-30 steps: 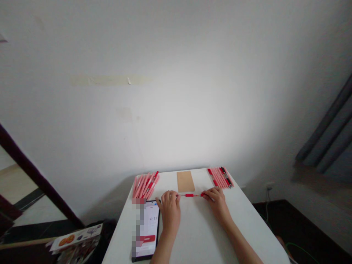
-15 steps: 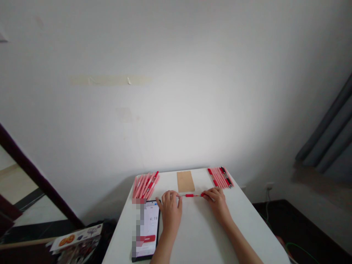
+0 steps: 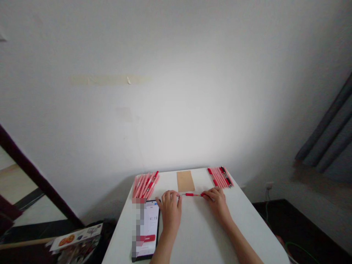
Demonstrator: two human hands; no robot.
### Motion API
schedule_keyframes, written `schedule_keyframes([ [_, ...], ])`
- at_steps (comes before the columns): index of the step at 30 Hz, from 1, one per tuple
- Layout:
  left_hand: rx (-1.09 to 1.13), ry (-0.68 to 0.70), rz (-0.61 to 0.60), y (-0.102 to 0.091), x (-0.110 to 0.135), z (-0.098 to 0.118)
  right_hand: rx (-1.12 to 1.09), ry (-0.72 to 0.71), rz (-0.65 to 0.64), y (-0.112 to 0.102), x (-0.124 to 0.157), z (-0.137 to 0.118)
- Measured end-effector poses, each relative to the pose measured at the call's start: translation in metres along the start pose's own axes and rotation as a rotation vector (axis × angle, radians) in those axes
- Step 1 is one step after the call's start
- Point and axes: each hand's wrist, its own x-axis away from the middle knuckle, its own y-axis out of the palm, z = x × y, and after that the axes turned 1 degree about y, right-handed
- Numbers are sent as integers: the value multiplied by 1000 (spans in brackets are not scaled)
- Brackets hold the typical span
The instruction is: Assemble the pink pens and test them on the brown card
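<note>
Between both hands [image 3: 171, 208] [image 3: 219, 204], pen [image 3: 189, 194], ends unclear

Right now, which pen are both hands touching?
The sideways pen, spanning from left hand to right hand; the others lie in the left bunch and right bunch.

Middle pen [image 3: 189, 194]: red grip, pale stretches either side, red toward right end. Left pen heap [image 3: 140, 187]: mostly translucent pink, one red among them. Right pen row [image 3: 218, 178]: pinks striped side by side, red at left, black near right. Booklet [image 3: 186, 181]: plain tan. Bench [image 3: 198, 231]: plain white. Phone [image 3: 157, 234]: black rim, whitish screen, red bar. Wall [image 3: 192, 91]: greyish white, faint yellowish strip [image 3: 107, 79]. Curtain [image 3: 327, 135]: blue-grey. Box [image 3: 77, 236]: white, orange print.
</note>
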Motion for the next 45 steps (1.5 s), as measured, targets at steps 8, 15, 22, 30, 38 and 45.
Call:
schedule_keyframes([
  [8,-18,8,-4,-3,-1,1,26,-4,-19,1,-1,1],
  [15,-16,-1,-4,-3,-1,2,79,62,-29,-5,0,-5],
  [22,-52,2,-8,-3,-1,2,192,134,-58,-4,2,-9],
  [30,-31,2,-12,-4,-2,3,241,142,-55,-3,3,-10],
  [38,-13,-12,-32,-4,-2,4,201,189,-17,-3,1,-6],
  [45,-14,-11,-33,-5,-2,4,271,212,-5,-6,1,-14],
])
